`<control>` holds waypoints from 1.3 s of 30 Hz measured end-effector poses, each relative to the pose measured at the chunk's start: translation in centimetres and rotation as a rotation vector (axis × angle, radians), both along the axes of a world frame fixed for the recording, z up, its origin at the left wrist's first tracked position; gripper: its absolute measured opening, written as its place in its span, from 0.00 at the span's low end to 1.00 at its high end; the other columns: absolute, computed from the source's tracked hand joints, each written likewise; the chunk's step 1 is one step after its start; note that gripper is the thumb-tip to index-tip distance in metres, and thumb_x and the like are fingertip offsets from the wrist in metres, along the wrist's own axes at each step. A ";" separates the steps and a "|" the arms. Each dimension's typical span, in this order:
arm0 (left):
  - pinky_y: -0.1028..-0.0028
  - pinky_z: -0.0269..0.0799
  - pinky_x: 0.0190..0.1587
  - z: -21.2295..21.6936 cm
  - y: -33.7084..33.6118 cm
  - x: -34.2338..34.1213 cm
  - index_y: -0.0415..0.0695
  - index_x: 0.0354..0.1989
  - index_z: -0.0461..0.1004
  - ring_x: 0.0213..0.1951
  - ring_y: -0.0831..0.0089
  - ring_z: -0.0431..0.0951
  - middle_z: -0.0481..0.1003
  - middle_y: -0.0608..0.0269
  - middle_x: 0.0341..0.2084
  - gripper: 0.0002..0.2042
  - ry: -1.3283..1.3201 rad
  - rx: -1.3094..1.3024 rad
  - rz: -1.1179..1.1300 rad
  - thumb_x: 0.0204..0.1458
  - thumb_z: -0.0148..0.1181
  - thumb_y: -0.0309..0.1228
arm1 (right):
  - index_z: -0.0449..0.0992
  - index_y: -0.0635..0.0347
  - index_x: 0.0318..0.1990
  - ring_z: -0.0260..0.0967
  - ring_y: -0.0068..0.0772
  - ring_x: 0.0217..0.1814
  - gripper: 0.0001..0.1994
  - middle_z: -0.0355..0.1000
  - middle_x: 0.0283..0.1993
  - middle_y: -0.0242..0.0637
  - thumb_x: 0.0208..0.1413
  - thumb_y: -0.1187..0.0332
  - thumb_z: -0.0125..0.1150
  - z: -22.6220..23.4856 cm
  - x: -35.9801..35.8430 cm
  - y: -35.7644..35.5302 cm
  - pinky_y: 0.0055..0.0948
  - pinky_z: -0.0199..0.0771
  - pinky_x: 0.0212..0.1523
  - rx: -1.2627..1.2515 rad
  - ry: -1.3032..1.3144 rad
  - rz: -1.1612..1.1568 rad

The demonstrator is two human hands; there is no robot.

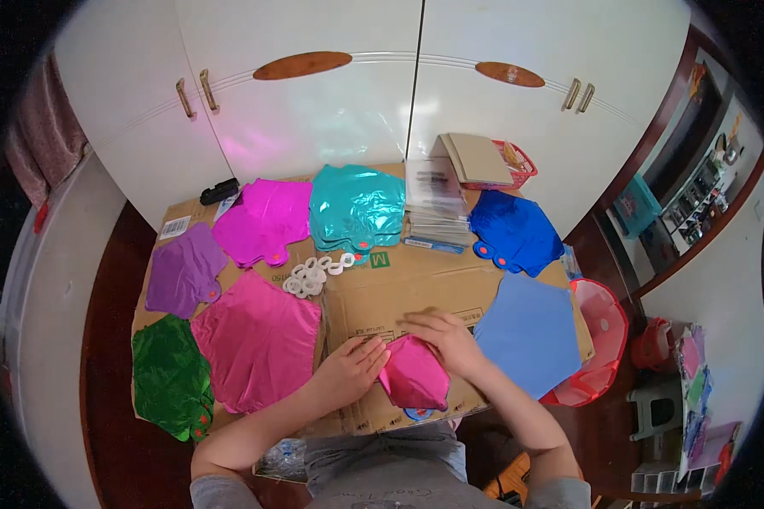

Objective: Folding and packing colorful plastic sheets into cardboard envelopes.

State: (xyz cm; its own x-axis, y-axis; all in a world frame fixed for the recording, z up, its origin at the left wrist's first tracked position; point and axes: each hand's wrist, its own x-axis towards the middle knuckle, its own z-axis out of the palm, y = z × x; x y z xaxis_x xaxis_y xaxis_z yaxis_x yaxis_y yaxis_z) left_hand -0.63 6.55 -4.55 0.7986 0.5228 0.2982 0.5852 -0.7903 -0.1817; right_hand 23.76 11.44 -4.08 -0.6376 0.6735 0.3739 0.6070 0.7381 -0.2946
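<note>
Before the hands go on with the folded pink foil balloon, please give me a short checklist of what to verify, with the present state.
1. Both hands on the pink foil balloon: ok; left hand and right hand touch it.
2. Balloon lies on the cardboard: ok.
3. Its valve tab visible at the near edge: ok.
4. White rings lie apart from the balloon: ok.
5. Fold is tight: cannot tell.

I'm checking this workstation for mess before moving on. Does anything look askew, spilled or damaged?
Little stands out. The white rings lie in a loose scatter on the cardboard, not stacked. The stack of clear packets leans unevenly. The foil balloon stacks look tidy; both hands press a folded pink balloon.
</note>
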 end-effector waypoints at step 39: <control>0.62 0.55 0.63 -0.8 -8.1 1.0 0.33 0.51 0.67 0.58 0.59 0.65 0.68 0.48 0.52 0.26 -0.077 -0.216 -0.079 0.49 0.52 0.42 | 0.64 0.60 0.59 0.58 0.34 0.65 0.27 0.61 0.62 0.37 0.47 0.66 0.50 -0.3 1.1 -4.7 0.34 0.53 0.67 -0.049 -0.255 0.440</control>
